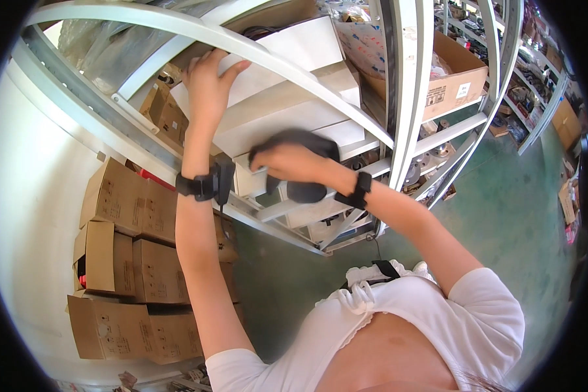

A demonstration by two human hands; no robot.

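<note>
My left hand (209, 81) is raised to a grey metal shelf and lies flat, fingers spread, on a white box (287, 46) in a stack of white boxes (294, 108). My right hand (287, 160) grips a black handheld scanner (304, 166), held in front of the lower white boxes; its blurred dark head sits above my knuckles. Both wrists wear black bands.
The grey metal shelving frame (405, 91) curves across the view. An open brown carton (454, 81) sits on the shelf to the right. Stacked brown cartons (134, 261) stand against the white wall at left. Green floor (503, 196) spreads right, with more shelves beyond.
</note>
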